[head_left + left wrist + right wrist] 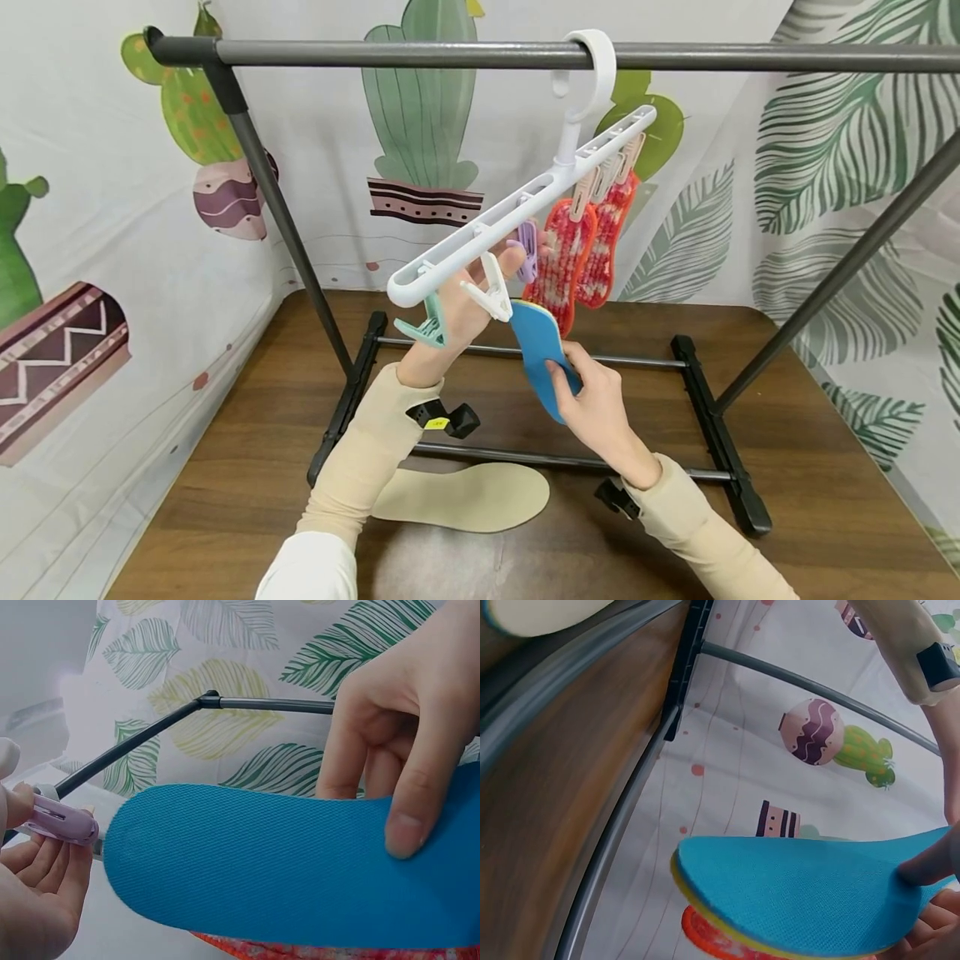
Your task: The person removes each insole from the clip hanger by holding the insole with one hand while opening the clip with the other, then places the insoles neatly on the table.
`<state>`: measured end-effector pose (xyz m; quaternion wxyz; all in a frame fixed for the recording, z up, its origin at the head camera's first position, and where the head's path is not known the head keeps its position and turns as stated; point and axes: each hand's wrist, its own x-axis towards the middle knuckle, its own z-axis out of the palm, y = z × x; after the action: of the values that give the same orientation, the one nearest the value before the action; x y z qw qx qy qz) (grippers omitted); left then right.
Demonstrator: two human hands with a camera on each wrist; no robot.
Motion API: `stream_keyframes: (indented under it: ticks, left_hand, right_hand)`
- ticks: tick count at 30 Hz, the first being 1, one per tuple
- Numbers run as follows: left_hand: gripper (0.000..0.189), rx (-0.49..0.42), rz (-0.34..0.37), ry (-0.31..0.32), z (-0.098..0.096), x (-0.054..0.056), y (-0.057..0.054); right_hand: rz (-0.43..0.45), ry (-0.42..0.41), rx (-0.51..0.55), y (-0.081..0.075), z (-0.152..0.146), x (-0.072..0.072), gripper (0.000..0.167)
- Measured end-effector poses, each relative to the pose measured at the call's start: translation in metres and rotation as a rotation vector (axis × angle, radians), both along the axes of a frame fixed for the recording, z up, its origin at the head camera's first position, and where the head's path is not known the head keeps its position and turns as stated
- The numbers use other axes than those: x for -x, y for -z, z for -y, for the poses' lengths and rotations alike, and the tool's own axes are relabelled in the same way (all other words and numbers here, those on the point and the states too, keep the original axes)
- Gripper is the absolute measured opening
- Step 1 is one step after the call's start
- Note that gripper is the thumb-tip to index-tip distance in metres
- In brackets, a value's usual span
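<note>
My left hand (461, 312) reaches up behind the white clip hanger (480, 237) and pinches a purple clip (64, 823) between thumb and fingers. A blue insole (536, 350) with a yellowish edge is in my right hand (596, 404), thumb on its blue face (262, 862) and fingers behind. The insole slants upward, its upper end just below a white clip (491, 287) and lower than the purple one. A green clip (427, 323) hangs at the hanger's near end. Two red-and-white patterned insoles (566, 258) hang from pale pink clips (585, 196) at its far end.
The hanger hooks over the grey rail (390, 55) of a metal rack standing on a brown wooden table (247, 467). Below my hands, a beige insole (480, 498) lies on the table. Lower rack bars (510, 455) cross the tabletop; patterned cloth (315, 150) hangs behind.
</note>
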<state>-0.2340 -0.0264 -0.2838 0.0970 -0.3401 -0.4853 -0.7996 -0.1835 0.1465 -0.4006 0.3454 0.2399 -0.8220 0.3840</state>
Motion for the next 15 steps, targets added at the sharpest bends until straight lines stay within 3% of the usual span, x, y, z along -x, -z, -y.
stream_keyframes:
  ticks: [2,7,9,15]
  left_hand:
    - [0.051,0.041,0.011,-0.066,0.000,-0.001,-0.001]
    - [0.040,-0.042,0.074,0.013,0.002,-0.001,0.000]
    - [0.042,-0.042,0.053,0.050,0.003,0.000,0.000]
    - [0.077,-0.015,-0.034,0.076,0.003,0.003,-0.003]
  right_hand:
    - [0.006,0.007,-0.012,0.001,-0.003,0.000,0.019]
    - [0.008,0.015,-0.037,0.002,-0.009,0.000,0.020]
    - [0.005,0.014,-0.051,0.003,-0.011,0.000,0.021]
    - [0.021,0.023,-0.103,0.002,-0.017,-0.003,0.022]
